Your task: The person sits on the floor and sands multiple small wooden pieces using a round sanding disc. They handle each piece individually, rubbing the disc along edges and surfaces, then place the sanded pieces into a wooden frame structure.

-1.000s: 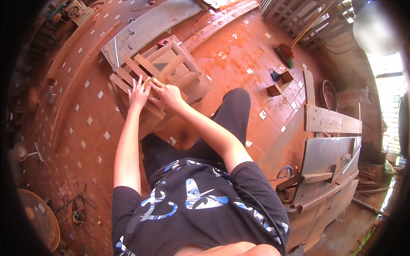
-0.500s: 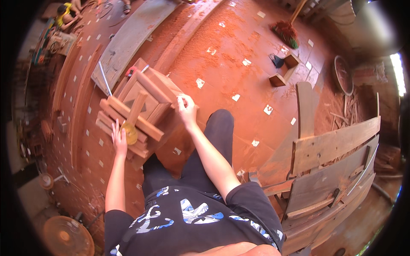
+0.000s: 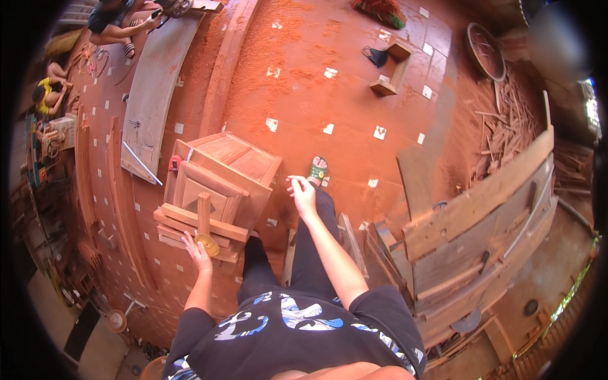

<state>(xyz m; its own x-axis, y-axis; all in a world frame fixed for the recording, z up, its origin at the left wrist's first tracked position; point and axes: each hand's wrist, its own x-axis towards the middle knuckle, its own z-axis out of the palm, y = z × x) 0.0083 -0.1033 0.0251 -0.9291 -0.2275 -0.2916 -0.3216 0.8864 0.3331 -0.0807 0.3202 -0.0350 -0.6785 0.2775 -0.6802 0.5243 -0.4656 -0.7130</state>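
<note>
My left hand [image 3: 197, 253], fingers spread, is at the near edge of a stack of short reddish wooden pieces [image 3: 201, 221]. A round yellow disc [image 3: 207, 244] lies right beside its fingers; whether they touch it I cannot tell. One short wooden bar [image 3: 204, 212] rests across the stack, reaching up from the disc. Beyond sits a reddish wooden cabinet with panelled faces [image 3: 233, 158], and a red tape measure [image 3: 175, 163] lies at its left. My right hand [image 3: 304, 196] is raised above my right leg, apart from the cabinet, fingers curled together; anything small in them is hidden.
At the right stand upright wooden boards [image 3: 475, 202]. A long grey plank [image 3: 155, 95] lies beyond the cabinet at the left. An open wooden frame [image 3: 396, 66] and scrap wood [image 3: 497, 123] are on the dusty floor. Another person [image 3: 114, 22] crouches at the far left.
My right hand has come away from the cabinet's corner to above my leg. The left hand stays beside the yellow disc. The view has shifted, bringing my sandalled foot into sight.
</note>
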